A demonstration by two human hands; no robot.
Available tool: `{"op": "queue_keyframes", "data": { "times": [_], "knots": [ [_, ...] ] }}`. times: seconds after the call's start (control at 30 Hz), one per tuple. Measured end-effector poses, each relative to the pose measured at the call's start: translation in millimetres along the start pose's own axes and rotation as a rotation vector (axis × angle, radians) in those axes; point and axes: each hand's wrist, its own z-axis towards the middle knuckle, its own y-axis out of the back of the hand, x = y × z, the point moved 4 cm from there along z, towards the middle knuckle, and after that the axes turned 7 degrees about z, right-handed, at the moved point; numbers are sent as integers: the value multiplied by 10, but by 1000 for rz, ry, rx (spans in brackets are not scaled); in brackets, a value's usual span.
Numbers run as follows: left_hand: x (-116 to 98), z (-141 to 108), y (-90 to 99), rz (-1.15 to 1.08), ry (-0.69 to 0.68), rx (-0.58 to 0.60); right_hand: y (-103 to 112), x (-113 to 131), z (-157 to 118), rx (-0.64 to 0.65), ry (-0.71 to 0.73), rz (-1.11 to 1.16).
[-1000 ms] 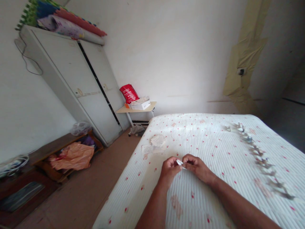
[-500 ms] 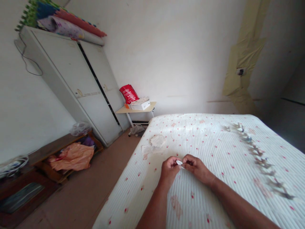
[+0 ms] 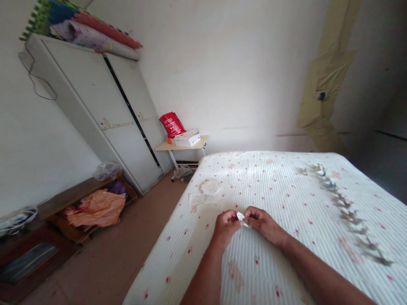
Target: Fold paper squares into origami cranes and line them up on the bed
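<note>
A small folded piece of white paper [image 3: 241, 216] is pinched between my two hands, low over the bed. My left hand [image 3: 226, 224] grips its left side with thumb and fingers closed. My right hand [image 3: 260, 222] pinches the paper from the right, its fingers curled and partly hiding it. Beyond my left hand, several printed paper sheets [image 3: 210, 187] lie on the patterned bedspread [image 3: 267, 186]. To the right, a slanting row of small folded paper figures [image 3: 352, 216] stands on the bed.
A grey cabinet [image 3: 85, 97] with rolled and foam mats [image 3: 95, 36] on top stands at the left. Near it, a small table [image 3: 163, 147] bears a red bag [image 3: 172, 125] and a white box [image 3: 188, 140]. A low wooden shelf [image 3: 63, 197] holds an orange cloth [image 3: 97, 208].
The folded paper has turned slightly in my fingers, and more of it shows, with a pointed end below. My hands have shifted only a little.
</note>
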Motion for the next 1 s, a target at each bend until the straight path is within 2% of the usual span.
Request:
{"op": "queue_keyframes", "data": {
  "times": [0.33,0.53,0.77,0.9,1.0],
  "knots": [
    [17,-3,-19,-94,-26,63,22,-74,8,8,-178,319],
    [-29,-10,-75,-37,28,-35,3,-84,8,30,-223,446],
    [-105,-44,-92,76,61,-65,2,-102,-4,55,-239,516],
    [-122,-53,-120,72,63,-41,5,-110,-4,71,-256,548],
    [-130,-56,-147,105,46,-87,8,-106,-3,61,-264,564]
  ]
}}
